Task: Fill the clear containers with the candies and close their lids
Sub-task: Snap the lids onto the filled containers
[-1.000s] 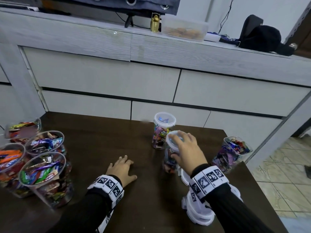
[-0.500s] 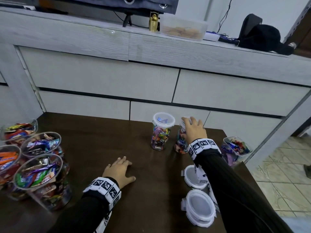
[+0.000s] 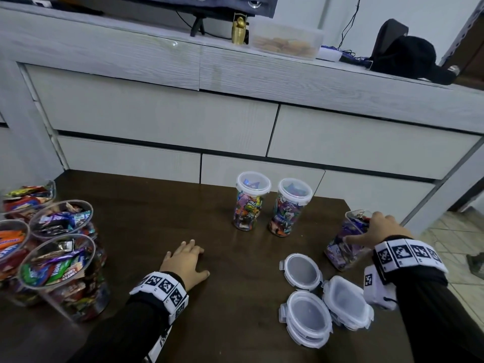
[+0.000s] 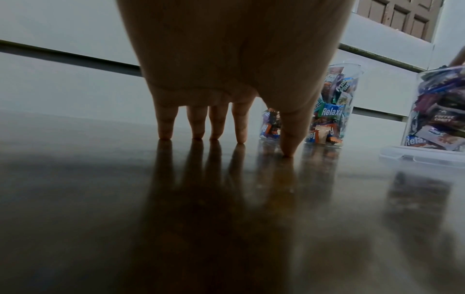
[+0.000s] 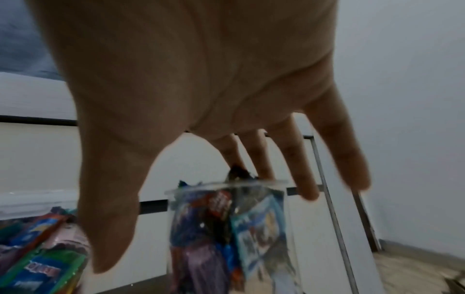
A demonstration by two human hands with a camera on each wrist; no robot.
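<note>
While left hand [image 3: 187,263] lies flat, fingers straight on glossy dark table [image 3: 146,231], right hand [image 3: 377,229] spreads over lidless clear candy container [image 3: 340,247], centre-right of frame; contact w/ rim blurred; round clear lids [image 3: 302,271] lower right

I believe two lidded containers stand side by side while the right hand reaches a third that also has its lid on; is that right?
Not quite: the third container at the right hand has no lid, its rim is open, as the right wrist view shows. The two lidded containers do stand side by side.
</note>
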